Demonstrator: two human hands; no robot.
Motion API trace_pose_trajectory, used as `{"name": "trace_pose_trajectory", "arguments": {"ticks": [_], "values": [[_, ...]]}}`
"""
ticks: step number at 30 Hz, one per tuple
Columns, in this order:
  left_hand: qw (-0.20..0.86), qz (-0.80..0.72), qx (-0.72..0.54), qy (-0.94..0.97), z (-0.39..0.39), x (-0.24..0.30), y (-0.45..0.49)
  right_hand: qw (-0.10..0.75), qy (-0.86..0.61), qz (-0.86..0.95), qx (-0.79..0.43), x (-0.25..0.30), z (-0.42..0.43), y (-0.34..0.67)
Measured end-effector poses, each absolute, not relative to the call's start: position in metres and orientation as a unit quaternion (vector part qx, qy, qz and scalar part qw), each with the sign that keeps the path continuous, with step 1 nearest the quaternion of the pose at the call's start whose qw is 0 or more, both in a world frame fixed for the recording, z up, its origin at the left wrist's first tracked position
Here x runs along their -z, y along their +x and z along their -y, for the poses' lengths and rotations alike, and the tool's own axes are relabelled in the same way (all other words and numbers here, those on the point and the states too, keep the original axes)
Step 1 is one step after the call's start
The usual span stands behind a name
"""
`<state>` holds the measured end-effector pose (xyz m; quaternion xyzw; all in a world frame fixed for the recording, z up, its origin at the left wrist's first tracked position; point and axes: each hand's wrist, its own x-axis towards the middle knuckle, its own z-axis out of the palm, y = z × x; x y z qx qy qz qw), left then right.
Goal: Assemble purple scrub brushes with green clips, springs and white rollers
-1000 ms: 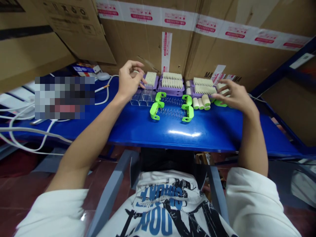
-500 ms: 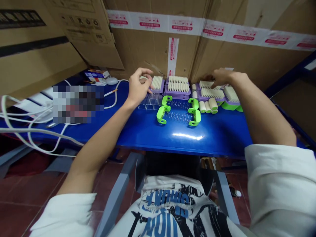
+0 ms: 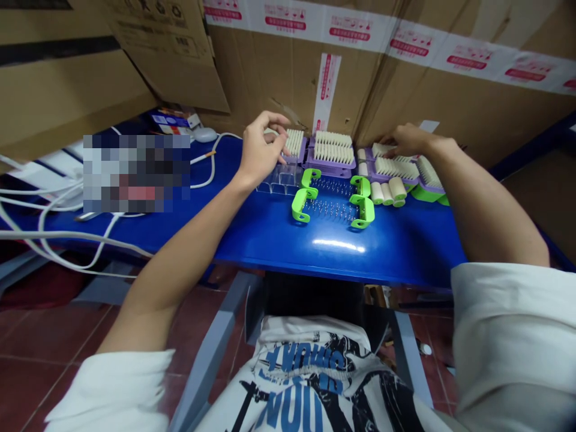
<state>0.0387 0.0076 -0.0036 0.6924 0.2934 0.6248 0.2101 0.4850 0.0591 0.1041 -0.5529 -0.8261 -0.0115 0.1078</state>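
Note:
My left hand (image 3: 260,149) hovers at the back of the blue table (image 3: 315,246), its fingers curled in a pinch beside a purple-based cream brush (image 3: 294,143) and over a clear plastic tray (image 3: 278,179). What it pinches is too small to make out. My right hand (image 3: 408,140) reaches to the far right back, fingers bent down onto a row of cream brushes on purple bases (image 3: 392,168). Between the hands lie two green-ended spiked frames (image 3: 333,201) and another purple brush (image 3: 332,150). Several white rollers (image 3: 387,191) lie just right of the frames.
Cardboard boxes (image 3: 288,66) wall off the back of the table. White cables (image 3: 67,237) and a white mouse (image 3: 205,134) lie at the left, near a blurred patch. A green piece (image 3: 425,193) sits under my right forearm. Red floor tiles show below.
My right hand has moved from above the rollers to the back row of brushes. My left hand has stayed near the left purple brush. The view has shifted slightly.

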Motion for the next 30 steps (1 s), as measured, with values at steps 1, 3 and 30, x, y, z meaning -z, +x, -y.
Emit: {"name": "trace_pose_trajectory", "arguments": {"ticks": [1, 3, 30], "values": [[0.211, -0.292, -0.625, 0.692, -0.008, 0.004, 0.039, 0.084, -0.558, 0.826, 0.015, -0.105, -0.056, 0.484], [0.217, -0.293, -0.623, 0.692, -0.009, 0.006, 0.039, 0.036, -0.57, 0.821, 0.026, -0.111, -0.049, 0.482], [0.109, -0.178, -0.574, 0.792, 0.1, -0.047, 0.079, 0.107, -0.367, 0.913, 0.143, -0.195, 0.159, 0.358]]}}
